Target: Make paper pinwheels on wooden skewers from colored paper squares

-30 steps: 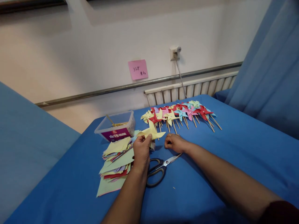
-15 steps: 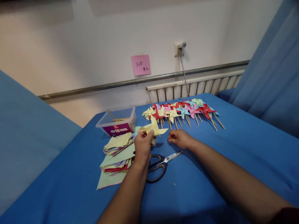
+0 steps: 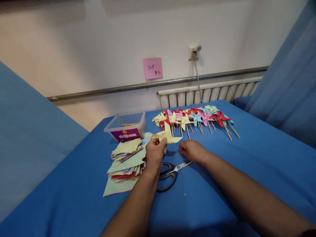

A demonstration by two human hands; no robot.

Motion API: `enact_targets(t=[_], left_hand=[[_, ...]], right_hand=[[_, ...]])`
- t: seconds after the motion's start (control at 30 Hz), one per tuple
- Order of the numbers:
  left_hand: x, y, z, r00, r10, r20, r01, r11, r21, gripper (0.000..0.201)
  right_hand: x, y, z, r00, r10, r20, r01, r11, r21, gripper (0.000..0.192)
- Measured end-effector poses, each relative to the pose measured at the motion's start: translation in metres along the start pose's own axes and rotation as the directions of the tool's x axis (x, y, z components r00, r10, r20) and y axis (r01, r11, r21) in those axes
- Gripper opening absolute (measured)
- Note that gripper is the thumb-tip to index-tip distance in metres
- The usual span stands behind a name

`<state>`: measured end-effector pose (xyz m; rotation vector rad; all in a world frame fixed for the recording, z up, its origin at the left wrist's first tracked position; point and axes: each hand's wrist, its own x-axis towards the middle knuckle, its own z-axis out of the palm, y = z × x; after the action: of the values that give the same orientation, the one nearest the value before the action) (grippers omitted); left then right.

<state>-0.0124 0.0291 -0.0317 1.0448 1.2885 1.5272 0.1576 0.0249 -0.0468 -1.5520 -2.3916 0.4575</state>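
Note:
A pale yellow paper pinwheel [image 3: 169,135] without a visible stick is pinched between the thumb and fingers of my left hand [image 3: 154,154]. Just to its right, my right hand [image 3: 193,150] is closed low over the table, fingertips pressed together; whatever they hold, if anything, is too small to make out. Below and between the hands lie dark-handled scissors [image 3: 175,168], blades pointing right. Left of my left hand are stacks of coloured paper [image 3: 127,147]. Finished-looking pinwheels on sticks [image 3: 184,121] lie in a row behind my hands.
A clear plastic tub [image 3: 142,126] with a purple label holds several wooden sticks at the back left. The blue cloth [image 3: 209,204] covers the table. Behind are a radiator [image 3: 222,93], a metal rail and a pink note [image 3: 153,68]. Blue curtains hang at both sides.
The camera view has shifted slightly. My right hand is a little closer to the yellow pinwheel, which is still in my left hand.

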Motion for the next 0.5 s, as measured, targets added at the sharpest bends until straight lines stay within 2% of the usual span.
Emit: enact_targets(t=[0.2,0.5], left_hand=[[-0.0041,0.0041,0.0003,1.0,-0.001,0.016,0.001,1.0,-0.009,0.029],[-0.0071,0.0051,0.0002,0.998,-0.001,0.056,0.001,1.0,-0.012,0.028]], right_hand=[[-0.0017,-0.0026,-0.0006,1.0,-0.009,0.0,0.009,0.995,-0.096,0.016],[-0.0023,-0.0053,-0.0037,0.999,0.043,0.027,-0.04,0.993,-0.107,0.015]])
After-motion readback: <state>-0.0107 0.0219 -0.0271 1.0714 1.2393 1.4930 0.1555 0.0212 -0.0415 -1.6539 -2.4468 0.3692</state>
